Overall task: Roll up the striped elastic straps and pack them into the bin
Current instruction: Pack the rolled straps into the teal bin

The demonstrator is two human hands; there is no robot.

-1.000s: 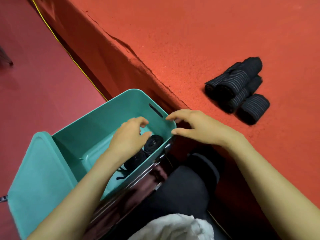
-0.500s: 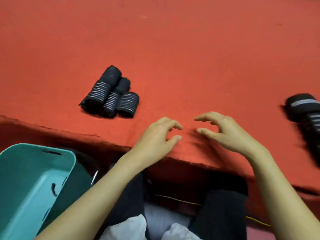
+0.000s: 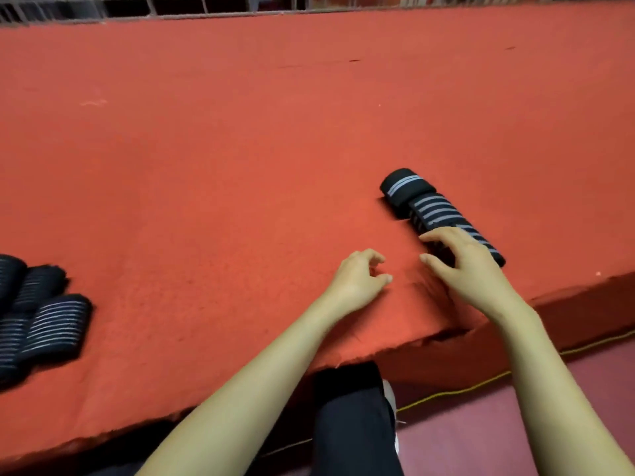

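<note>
A careless grab could nudge the black elastic straps off the near edge of the red table, or loosen their winding. They lie just back from that edge, toward its right end: a short tight roll and a longer bundle, both pale-striped. Over the bundle the right hand hangs open, fingers spread, gripping nothing; the left hand rests beside it, loosely curled, empty. More rolls sit far left along the edge

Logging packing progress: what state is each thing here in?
left hand: loosely curled, empty.
right hand: open, fingers over the long strap.
long strap: lying on the table, unpacked.
short roll: rolled, at the long strap's far end.
left pile of straps: rolled, on the table.
</note>
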